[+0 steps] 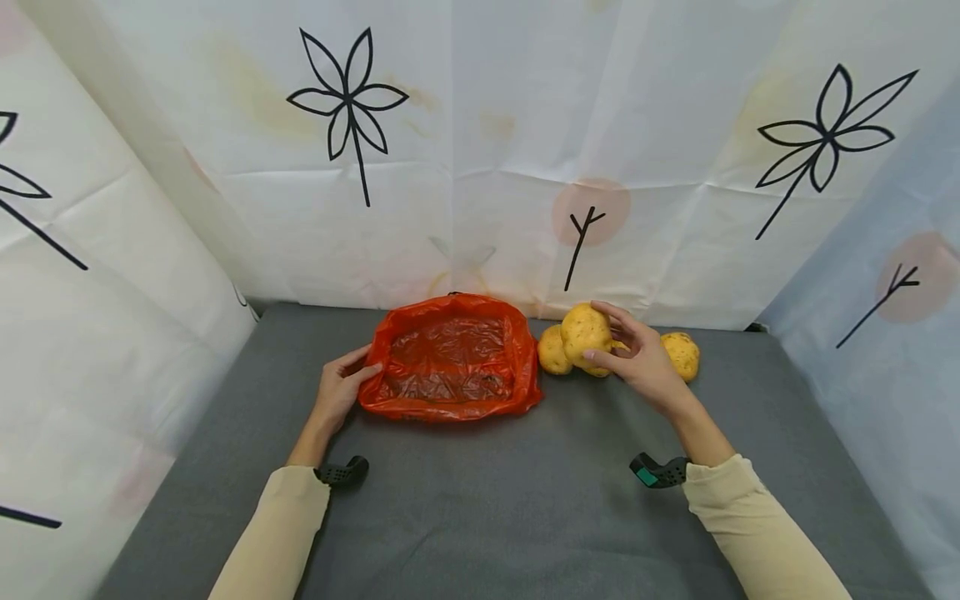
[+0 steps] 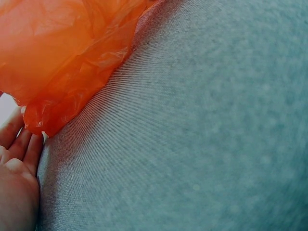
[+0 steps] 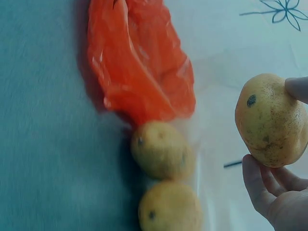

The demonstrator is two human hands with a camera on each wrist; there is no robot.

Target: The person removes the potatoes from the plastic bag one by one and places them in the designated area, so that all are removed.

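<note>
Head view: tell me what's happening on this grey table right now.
A person sits at the grey table. The left hand rests against the left edge of an open orange plastic bag. The right hand holds one potato in its fingers, lifted just right of the bag. More potatoes lie on the table behind it, by the backdrop.

A plastic bag (image 1: pixel 451 358) lies on the table (image 1: pixel 487 500), towards its back edge and a little left of the middle. The left hand (image 1: pixel 341 390) rests at the bag's left edge, touching it. Just right of the bag, near the back edge, potatoes (image 1: pixel 553 350) lie together on the table. The right hand (image 1: pixel 637 354) holds one potato (image 1: pixel 585 332) above them, between the bag and the farthest-right potato (image 1: pixel 681 354).
</note>
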